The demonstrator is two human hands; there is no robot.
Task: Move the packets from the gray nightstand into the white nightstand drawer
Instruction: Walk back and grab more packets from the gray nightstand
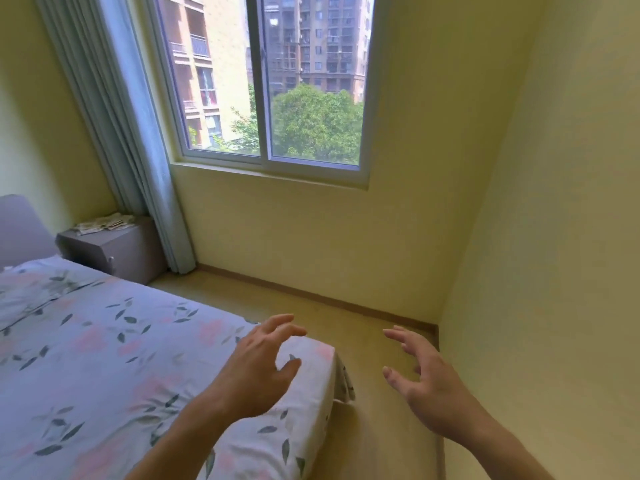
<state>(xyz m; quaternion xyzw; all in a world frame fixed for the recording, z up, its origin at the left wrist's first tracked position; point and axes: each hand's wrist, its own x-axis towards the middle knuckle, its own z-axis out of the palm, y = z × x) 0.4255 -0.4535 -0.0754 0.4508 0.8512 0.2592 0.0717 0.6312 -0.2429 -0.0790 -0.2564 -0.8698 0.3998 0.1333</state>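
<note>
1. Bare skin, nothing in it: the left hand [263, 362] hangs over the foot corner of the bed [104, 358], and its grip is released, fingers spread and only loosely bent. The right hand [420, 372] is beside it over the floor [363, 327], also released and holding nothing.

2. I judge the step in hand is only the approach. The person stands at the foot of the bed and the task's things are well apart from both hands, so the first need is to walk along the strip of floor between the bed and the window wall.

3. To do it well, I would keep both hands free until the far corner, then gather the pile with two hands from its sides, because loose thin packets may slide off the edge when one hand takes them.

4. The bed carries a sheet with pink flowers and grey-green leaves.

5. Further on, the gray nightstand [121, 249] stands between the headboard [20, 226] and the curtain [145, 188]. On its surface lie the packets [104, 223] in an untidy pile; how many there are I cannot tell.

6. The white nightstand drawer is not in view.

7. Behind all, a window [270, 81] in the pale yellow wall shows trees and tall buildings.
</note>
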